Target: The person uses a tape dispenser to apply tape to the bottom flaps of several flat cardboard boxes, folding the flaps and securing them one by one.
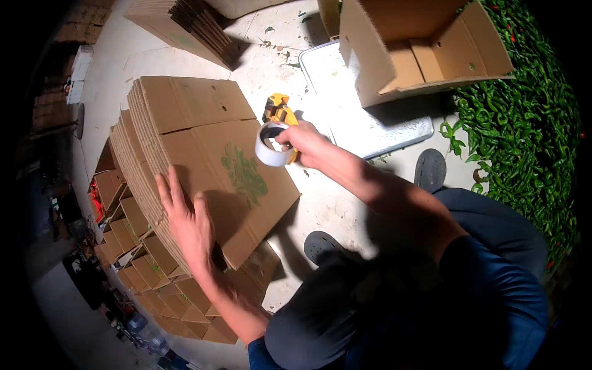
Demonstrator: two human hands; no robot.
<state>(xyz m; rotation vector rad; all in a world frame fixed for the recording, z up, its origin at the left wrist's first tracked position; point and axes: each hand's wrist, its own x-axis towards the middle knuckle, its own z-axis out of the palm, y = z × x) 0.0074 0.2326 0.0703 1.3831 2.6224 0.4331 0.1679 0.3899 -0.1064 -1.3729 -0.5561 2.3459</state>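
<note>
In my right hand [303,145] is a yellow tape dispenser [280,111] carrying a roll of pale tape [270,152]. The fingers are closed round it, and it hangs beside the right edge of a stack of flattened cardboard boxes [209,132]. My left hand [188,222] lies on the near left part of that stack, fingers stretched out and touching the cardboard. The top box carries a green printed plant picture. No object shows between the left fingers.
An open cardboard box [425,61] stands at the far right on a white board or scale platform [394,137]. Green peppers [524,135] are heaped along the right. More folded boxes [182,31] lean at the back left. Several assembled boxes [148,271] sit at the lower left.
</note>
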